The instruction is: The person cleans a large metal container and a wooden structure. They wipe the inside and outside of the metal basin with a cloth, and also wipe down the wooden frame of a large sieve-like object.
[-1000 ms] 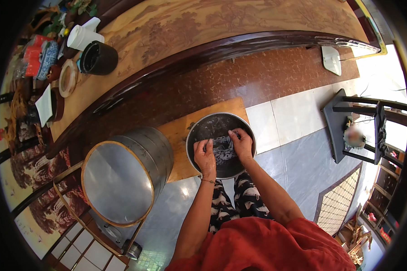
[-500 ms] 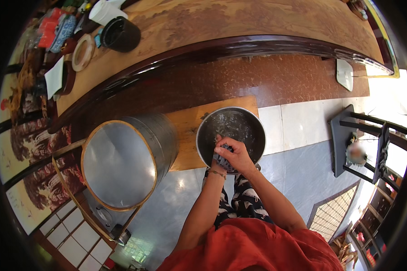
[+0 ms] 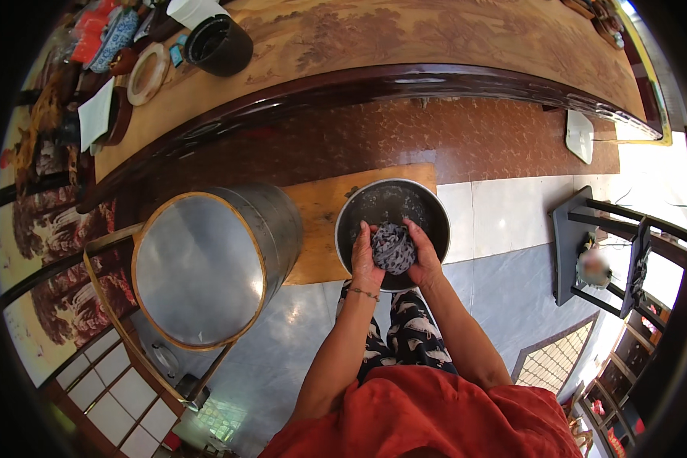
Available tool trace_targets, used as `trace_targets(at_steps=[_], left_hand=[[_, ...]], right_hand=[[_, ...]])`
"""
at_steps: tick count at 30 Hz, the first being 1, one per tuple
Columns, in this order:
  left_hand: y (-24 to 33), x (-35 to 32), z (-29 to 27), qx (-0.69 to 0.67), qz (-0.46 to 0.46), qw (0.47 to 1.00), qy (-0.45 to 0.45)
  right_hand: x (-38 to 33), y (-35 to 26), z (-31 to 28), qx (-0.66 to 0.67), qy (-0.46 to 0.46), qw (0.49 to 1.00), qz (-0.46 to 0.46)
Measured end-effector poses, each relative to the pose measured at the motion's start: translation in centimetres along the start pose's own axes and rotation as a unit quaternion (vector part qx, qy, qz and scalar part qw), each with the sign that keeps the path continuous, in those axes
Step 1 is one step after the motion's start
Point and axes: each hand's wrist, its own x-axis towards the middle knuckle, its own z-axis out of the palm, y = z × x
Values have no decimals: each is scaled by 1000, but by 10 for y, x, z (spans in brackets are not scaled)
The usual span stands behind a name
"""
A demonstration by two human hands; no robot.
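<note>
A grey wad with dark blotches (image 3: 394, 248), like a bunched-up wet cloth, is cupped between my two hands over a round metal basin (image 3: 359, 200). My left hand (image 3: 367, 258), with a bracelet at the wrist, presses on its left side. On the opposite side my right hand (image 3: 424, 258) curls around it, thumb toward the top. Inside the basin are a dark interior and pale flecks, maybe suds or water. My palms and most of the fingers are hidden beneath the wad.
The basin rests on a low wooden bench (image 3: 313, 229). To its left stands a large metal drum (image 3: 198, 271) with a flat top. Beyond is a long wooden table (image 3: 404, 46) bearing a black bucket (image 3: 219, 46). A dark stool-like frame (image 3: 572, 244) stands at right.
My hands, previously stacked one over the other around the wad, have parted to its two sides. The wad now shows from above as a rounded ball.
</note>
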Motion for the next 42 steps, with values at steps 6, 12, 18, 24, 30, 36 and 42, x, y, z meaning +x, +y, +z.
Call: trace_targets(at_steps=[6, 12, 18, 24, 30, 36, 42], left_hand=[[1, -19, 15, 108, -13, 994, 35], [-21, -21, 17, 54, -4, 996, 68], [0, 2, 8, 162, 44, 977, 131], [-29, -7, 16, 155, 43, 984, 75], [3, 5, 2, 164, 14, 981, 101], [-17, 25, -28, 213, 25, 968, 128], [-5, 45, -57, 59, -125, 986, 94]], right_hand=[[-32, 22, 20, -306, 46, 905, -291], [-7, 18, 38, -578, 61, 737, -345], [-19, 35, 24, -415, 65, 881, -218], [22, -1, 24, -486, 180, 802, -297], [-30, 31, 38, -532, -6, 771, -351], [75, 10, -7, -575, 131, 715, -375], [-4, 25, 25, -454, -71, 858, -230]])
